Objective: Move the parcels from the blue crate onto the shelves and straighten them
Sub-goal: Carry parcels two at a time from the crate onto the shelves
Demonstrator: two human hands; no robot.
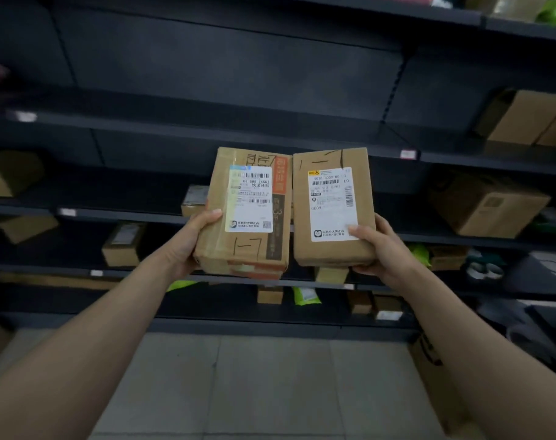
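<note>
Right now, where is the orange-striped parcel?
Centre of the head view: the left hand holds the orange-striped parcel before the shelves, beside the plain parcel in the right hand.

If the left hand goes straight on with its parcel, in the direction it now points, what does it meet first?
Probably the small parcel on the shelf just beyond the left hand, which grips the left parcel. Depth is unclear, so the gap cannot be judged.
</note>
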